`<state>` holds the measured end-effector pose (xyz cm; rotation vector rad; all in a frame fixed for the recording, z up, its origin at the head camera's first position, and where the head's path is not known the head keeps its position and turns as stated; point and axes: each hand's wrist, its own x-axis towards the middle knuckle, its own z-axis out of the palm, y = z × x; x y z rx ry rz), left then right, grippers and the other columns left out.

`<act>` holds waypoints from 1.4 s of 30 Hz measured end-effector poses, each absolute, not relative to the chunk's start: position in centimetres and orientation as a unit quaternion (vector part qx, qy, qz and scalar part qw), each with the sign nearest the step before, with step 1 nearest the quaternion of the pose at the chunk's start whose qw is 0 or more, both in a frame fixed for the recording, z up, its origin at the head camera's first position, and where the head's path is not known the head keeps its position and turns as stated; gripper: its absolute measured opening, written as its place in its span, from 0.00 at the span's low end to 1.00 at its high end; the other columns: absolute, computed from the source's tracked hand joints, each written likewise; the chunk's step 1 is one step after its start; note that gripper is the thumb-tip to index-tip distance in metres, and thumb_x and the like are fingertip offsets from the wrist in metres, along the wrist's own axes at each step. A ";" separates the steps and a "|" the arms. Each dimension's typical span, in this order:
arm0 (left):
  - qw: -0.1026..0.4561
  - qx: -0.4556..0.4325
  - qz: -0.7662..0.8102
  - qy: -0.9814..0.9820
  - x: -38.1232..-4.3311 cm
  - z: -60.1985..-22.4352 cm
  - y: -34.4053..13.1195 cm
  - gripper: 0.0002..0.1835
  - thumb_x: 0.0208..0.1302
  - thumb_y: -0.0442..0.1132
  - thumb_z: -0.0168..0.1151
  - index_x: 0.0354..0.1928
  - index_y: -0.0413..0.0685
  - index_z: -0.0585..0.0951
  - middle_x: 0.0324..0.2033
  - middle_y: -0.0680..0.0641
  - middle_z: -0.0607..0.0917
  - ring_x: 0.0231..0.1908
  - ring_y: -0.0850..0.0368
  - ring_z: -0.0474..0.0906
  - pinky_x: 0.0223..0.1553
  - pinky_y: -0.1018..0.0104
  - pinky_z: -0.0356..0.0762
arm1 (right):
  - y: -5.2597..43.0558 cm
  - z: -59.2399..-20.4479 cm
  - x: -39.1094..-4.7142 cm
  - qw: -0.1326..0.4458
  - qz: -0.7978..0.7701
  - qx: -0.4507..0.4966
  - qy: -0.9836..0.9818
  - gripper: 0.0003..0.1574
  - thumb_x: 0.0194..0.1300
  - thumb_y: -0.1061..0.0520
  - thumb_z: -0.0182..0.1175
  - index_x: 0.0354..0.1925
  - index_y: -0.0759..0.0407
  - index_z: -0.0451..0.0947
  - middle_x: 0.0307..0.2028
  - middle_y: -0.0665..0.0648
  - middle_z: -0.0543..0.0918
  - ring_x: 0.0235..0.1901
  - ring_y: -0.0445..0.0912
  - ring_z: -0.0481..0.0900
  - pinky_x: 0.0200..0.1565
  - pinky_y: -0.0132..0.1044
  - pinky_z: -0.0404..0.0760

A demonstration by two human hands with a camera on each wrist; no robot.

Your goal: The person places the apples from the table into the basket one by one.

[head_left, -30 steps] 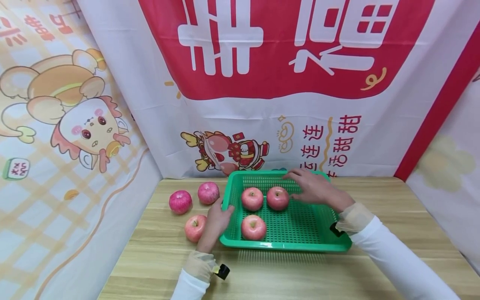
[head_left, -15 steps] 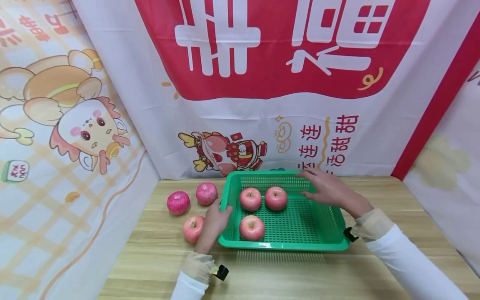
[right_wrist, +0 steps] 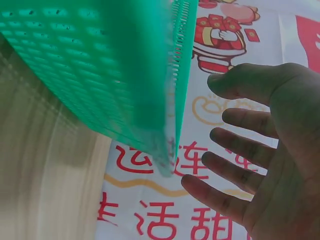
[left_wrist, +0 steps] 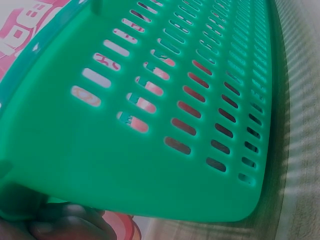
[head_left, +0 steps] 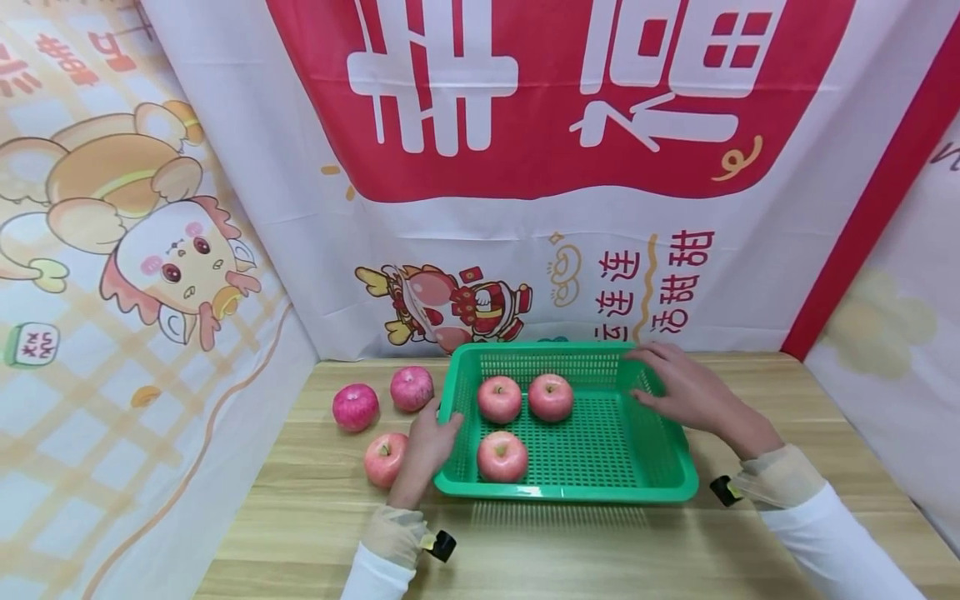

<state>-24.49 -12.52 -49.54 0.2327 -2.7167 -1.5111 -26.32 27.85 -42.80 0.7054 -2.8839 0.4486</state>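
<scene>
A green plastic basket (head_left: 570,492) with slotted walls stands on the table and holds three apples: one at the back left (head_left: 499,400), another beside it (head_left: 551,397) and a third at the front left (head_left: 502,457). My left hand (head_left: 429,442) grips the basket's left rim, thumb over the inside; its curled fingers (left_wrist: 70,225) show beneath the rim in the left wrist view. Over the basket's back right corner is my right hand (head_left: 686,387), fingers spread and holding nothing. The right wrist view shows its palm (right_wrist: 285,175) facing the rim, with a gap between.
Left of the basket, two darker pink, round fruits (head_left: 356,407) (head_left: 412,388) lie on the wooden table (head_left: 300,517). A paler apple (head_left: 385,459) sits nearer, partly behind my left wrist. A printed cloth (head_left: 450,225) hangs along the table's back edge.
My right hand has moved right, from above the middle of the basket to its right rim. The left hand keeps its grip, and the apples stay in place.
</scene>
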 end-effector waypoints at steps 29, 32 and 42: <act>0.021 0.072 -0.481 -0.874 -24.3 -49.5 -12.4 0.24 0.75 0.40 0.59 0.69 0.38 0.76 0.56 0.34 0.85 0.53 0.42 0.83 0.59 0.42 0.81 | 28.5 -48.5 -23.8 0.030 0.360 0.079 -0.929 0.50 0.75 0.57 0.65 0.80 0.73 0.51 0.72 0.78 0.62 0.63 0.69 0.73 0.59 0.67 0.81; 0.025 0.069 -0.478 -0.875 -24.3 -49.6 -12.4 0.24 0.75 0.41 0.60 0.69 0.38 0.77 0.54 0.34 0.86 0.51 0.43 0.83 0.58 0.42 0.82 | 28.3 -48.9 -23.7 0.031 0.377 0.056 -0.924 0.49 0.75 0.58 0.63 0.79 0.76 0.50 0.69 0.80 0.67 0.61 0.70 0.75 0.57 0.65 0.83; 0.024 0.070 -0.479 -0.875 -24.3 -49.5 -12.5 0.24 0.75 0.41 0.60 0.68 0.38 0.77 0.54 0.35 0.86 0.50 0.43 0.83 0.57 0.42 0.82 | 28.0 -49.3 -23.3 -0.011 0.405 -0.021 -0.914 0.44 0.79 0.53 0.57 0.78 0.76 0.53 0.62 0.83 0.75 0.56 0.69 0.82 0.49 0.58 0.88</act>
